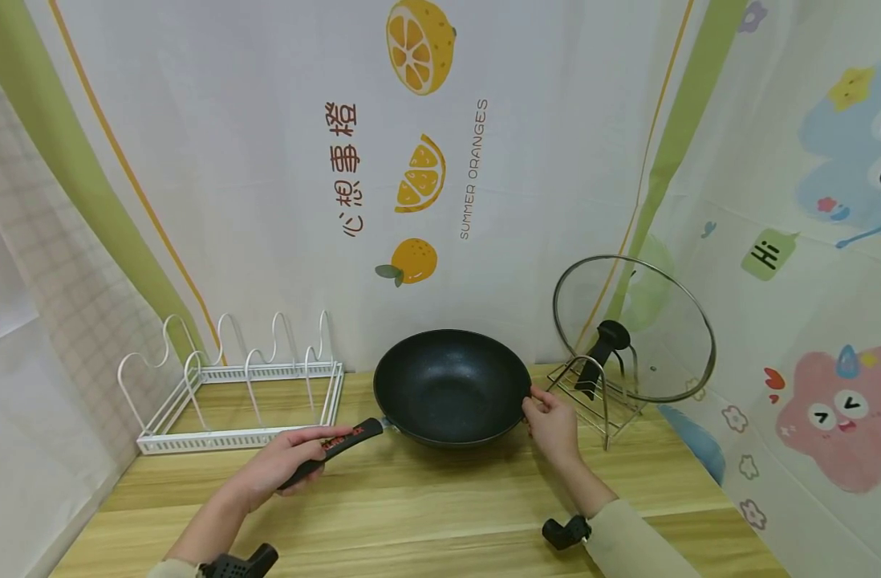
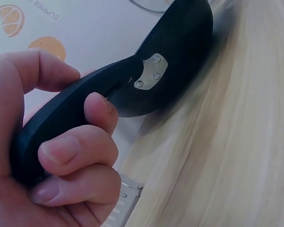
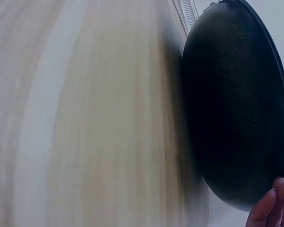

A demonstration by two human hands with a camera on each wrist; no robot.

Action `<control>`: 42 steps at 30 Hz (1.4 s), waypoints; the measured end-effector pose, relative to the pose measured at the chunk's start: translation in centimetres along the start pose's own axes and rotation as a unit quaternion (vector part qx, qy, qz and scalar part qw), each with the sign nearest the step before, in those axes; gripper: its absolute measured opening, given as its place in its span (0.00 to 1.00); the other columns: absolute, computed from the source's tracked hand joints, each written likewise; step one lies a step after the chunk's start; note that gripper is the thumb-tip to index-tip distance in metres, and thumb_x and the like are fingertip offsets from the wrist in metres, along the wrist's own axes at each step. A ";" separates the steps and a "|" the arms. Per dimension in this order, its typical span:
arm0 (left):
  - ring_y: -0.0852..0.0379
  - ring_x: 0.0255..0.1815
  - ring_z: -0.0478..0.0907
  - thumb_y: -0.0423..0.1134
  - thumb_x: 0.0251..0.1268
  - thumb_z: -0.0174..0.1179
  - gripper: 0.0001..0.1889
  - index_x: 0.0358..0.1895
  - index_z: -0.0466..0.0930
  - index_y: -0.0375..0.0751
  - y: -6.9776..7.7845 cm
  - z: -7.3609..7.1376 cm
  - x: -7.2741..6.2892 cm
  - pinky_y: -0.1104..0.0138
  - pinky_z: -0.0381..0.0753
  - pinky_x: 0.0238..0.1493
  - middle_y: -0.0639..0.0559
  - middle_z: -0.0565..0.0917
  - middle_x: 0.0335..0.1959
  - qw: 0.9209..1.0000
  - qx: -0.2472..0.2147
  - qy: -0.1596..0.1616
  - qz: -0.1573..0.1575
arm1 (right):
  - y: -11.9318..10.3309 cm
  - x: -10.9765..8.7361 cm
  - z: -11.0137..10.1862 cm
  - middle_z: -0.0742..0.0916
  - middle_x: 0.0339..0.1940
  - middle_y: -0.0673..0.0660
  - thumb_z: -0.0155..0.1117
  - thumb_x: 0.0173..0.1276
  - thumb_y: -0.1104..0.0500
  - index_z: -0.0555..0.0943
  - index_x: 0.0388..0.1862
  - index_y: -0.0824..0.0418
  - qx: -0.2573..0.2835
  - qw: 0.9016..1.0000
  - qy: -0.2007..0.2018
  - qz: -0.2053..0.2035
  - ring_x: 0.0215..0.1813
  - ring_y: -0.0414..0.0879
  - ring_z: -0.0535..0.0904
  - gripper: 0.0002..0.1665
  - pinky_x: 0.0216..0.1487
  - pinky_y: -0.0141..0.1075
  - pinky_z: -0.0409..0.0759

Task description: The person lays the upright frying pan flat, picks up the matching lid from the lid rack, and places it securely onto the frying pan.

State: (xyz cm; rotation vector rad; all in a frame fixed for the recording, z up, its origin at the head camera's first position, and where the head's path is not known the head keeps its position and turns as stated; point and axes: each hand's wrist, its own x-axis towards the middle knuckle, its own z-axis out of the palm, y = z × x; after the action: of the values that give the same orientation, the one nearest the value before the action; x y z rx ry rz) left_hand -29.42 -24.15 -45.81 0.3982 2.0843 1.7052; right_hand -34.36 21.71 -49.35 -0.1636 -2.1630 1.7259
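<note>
A black wok (image 1: 451, 389) faces up near the middle of the wooden table, its rounded underside showing close over the wood in the right wrist view. My left hand (image 1: 285, 466) grips its black handle (image 1: 354, 437), fingers curled around from below in the left wrist view. A metal bracket (image 2: 152, 72) with rivets joins handle and bowl. On the opposite side, my right hand (image 1: 554, 421) pinches the wok's rim between thumb and fingers. Just right of that hand is a small metal wire rack (image 1: 605, 409).
A glass lid (image 1: 713, 353) with a metal rim and black knob leans on the wire rack. At the left stands a white rack (image 1: 217, 443) with several curved dividers. Behind the table hangs a curtain (image 1: 267, 201) printed with oranges; another printed cloth (image 1: 758, 321) borders the right side.
</note>
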 end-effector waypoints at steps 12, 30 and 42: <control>0.64 0.16 0.64 0.35 0.79 0.51 0.30 0.81 0.73 0.40 -0.2 -0.8 0.2 0.73 0.64 0.17 0.52 0.79 0.26 1.000 0.012 -0.001 -0.007 | 0.3 -0.2 0.2 0.87 0.22 0.54 0.68 0.76 0.64 0.85 0.66 0.75 -0.010 1.000 0.014 -0.004 0.18 0.39 0.78 0.23 0.22 0.27 0.77; 0.65 0.16 0.64 0.35 0.78 0.51 0.30 0.81 0.72 0.37 -0.1 -1.4 0.3 0.74 0.64 0.18 0.53 0.78 0.25 1.000 0.004 -0.015 -0.002 | 0.0 -0.8 0.2 0.88 0.22 0.55 0.67 0.76 0.65 0.84 0.66 0.76 -0.032 0.999 0.010 -0.005 0.17 0.37 0.76 0.23 0.20 0.28 0.75; 0.65 0.17 0.65 0.35 0.79 0.50 0.30 0.81 0.73 0.38 0.0 -1.6 0.5 0.74 0.65 0.19 0.52 0.78 0.26 1.000 0.010 -0.012 -0.006 | -0.4 -1.2 0.2 0.88 0.23 0.54 0.67 0.77 0.63 0.83 0.68 0.75 -0.034 0.999 0.008 0.004 0.18 0.38 0.76 0.25 0.22 0.28 0.75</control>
State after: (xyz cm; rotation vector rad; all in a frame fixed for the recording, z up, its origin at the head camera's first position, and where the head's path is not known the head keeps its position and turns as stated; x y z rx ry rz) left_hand -30.60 -25.33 -45.64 0.4099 2.0834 1.6668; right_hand -33.22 21.08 -49.26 -0.2039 -2.2142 1.6504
